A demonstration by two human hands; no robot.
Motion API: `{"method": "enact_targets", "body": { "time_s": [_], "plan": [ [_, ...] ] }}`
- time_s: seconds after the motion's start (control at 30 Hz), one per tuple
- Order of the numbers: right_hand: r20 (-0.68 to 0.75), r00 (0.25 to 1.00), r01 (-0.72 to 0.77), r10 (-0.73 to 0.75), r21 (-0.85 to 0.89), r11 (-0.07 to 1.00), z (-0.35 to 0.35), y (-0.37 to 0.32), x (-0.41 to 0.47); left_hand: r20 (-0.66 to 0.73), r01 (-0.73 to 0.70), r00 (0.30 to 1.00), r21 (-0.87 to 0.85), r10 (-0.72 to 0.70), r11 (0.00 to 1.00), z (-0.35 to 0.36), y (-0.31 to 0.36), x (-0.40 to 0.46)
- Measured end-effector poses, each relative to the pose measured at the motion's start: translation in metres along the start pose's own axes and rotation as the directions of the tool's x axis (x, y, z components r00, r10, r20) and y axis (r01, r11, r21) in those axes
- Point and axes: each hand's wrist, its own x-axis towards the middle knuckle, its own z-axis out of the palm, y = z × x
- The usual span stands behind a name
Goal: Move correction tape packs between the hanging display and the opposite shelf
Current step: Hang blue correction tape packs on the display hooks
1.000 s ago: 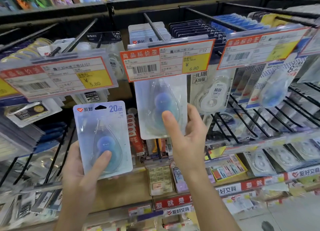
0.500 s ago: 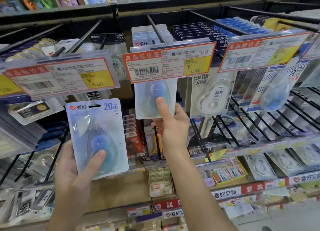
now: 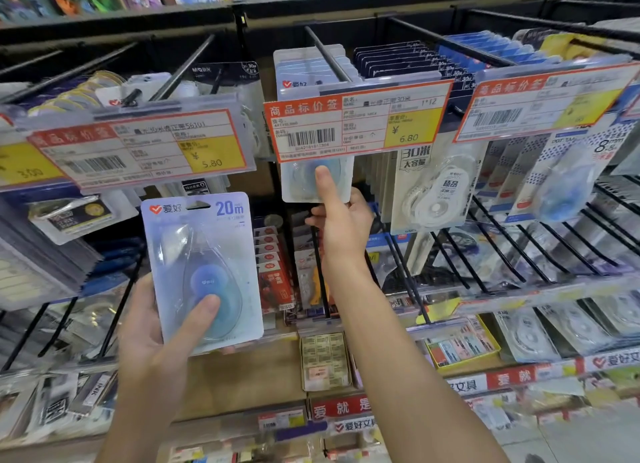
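a person's left hand (image 3: 152, 327) grips a blue correction tape pack (image 3: 204, 272) marked 20m, thumb across its blister, at about 8 o'clock in the view. at 12 o'clock from it the right hand (image 3: 341, 225) pinches a second pack (image 3: 304, 182) whose top is hidden behind the 6.80 price tag (image 3: 356, 121) on the centre hanging peg (image 3: 325, 53). white tape packs (image 3: 436, 192) hang at 3 o'clock.

left hand (image 3: 149, 327) low, palm up, thumb pressed forward, fingers curled in a grip; right hand (image 3: 341, 227) raised on an extended forearm, thumb up, pinching
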Motion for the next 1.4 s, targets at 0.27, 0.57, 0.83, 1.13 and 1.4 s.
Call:
{"method": "enact_targets", "body": {
  "time_s": [0.27,0.57,0.83,1.13,1.4],
  "plan": [
    [0.005,1.000,0.002,-0.002,-0.005,1.000,0.004,0.010,0.011,0.002,0.024,1.000,-0.016,-0.024,1.000,-0.004,-0.006,-0.001],
    [0.127,0.982,-0.145,0.142,0.015,0.989,0.002,0.005,0.009,-0.003,0.008,1.000,-0.053,-0.008,0.999,0.007,0.002,-0.009],
    [0.384,0.880,-0.071,0.278,-0.474,0.878,-0.049,-0.003,-0.019,0.058,-0.036,0.998,0.029,0.034,0.999,0.017,0.006,-0.021],
    [0.565,0.821,0.570,-0.084,-0.820,0.048,-0.119,-0.013,-0.009,0.172,-0.137,0.978,0.124,0.115,0.983,0.048,0.030,-0.017],
    [0.188,0.954,0.222,0.234,-0.967,-0.129,-0.122,-0.015,-0.007,0.232,-0.192,0.959,0.108,0.163,0.975,0.068,0.042,-0.008]
  ]
}}
